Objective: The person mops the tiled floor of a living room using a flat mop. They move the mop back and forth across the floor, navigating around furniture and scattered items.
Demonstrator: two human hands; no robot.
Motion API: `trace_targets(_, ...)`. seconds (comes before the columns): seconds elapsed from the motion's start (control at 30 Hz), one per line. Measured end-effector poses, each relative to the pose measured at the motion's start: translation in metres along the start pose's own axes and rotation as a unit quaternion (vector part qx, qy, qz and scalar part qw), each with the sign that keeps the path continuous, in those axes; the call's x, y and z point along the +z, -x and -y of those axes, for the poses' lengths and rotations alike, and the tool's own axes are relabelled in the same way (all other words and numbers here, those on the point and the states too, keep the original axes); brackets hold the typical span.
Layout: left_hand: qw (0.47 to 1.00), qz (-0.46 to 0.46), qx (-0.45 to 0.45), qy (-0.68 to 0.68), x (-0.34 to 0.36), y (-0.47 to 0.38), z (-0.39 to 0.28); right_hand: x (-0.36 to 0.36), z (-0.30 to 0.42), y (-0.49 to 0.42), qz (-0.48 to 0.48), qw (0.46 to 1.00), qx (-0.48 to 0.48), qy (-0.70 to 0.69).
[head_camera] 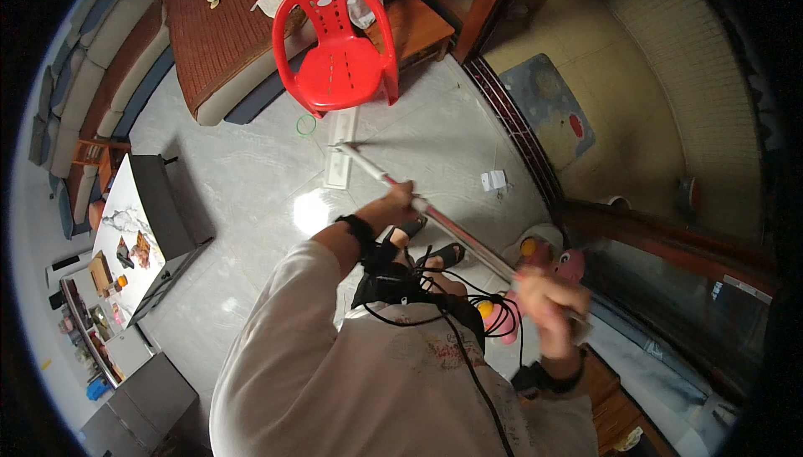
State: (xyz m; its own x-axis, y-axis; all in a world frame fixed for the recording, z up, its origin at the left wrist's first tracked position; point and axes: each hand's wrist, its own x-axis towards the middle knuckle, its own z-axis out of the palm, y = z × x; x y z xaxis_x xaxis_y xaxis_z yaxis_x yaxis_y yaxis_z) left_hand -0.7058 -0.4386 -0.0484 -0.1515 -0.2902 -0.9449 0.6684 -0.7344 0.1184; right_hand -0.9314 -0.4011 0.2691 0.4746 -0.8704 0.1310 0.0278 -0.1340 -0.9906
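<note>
My left hand (396, 201) grips the middle of a flat mop's pole (464, 234), which is white at the bottom and metallic above. My right hand (552, 300), blurred, is closed around the pole's upper end. The pole slants down and away to a long white mop head (337, 171), flat on the grey tiled floor. Past its far end stands a red plastic armchair (339, 74). A green ring (306, 124) lies on the floor left of the mop head.
A brown-covered sofa (226, 37) is at the far left, a marble-topped table (135, 225) at the left. On the right, a sliding-door track (514, 124) borders another floor with a grey mat (549, 102). White paper (494, 180) and pink toys (502, 322) are near my feet.
</note>
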Motion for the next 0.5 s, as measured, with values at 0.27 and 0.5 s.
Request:
trace_targets(0.27, 0.960, 0.203, -0.146, -0.124, 0.147, 0.022, 0.094, -0.023, 0.095, 0.079, -0.132, 0.979, 0.076, 0.136)
trace_targets(0.5, 0.938, 0.303, -0.146, -0.089, 0.135, 0.043, 0.054, -0.020, 0.109, 0.041, 0.073, 0.992, -0.010, 0.098)
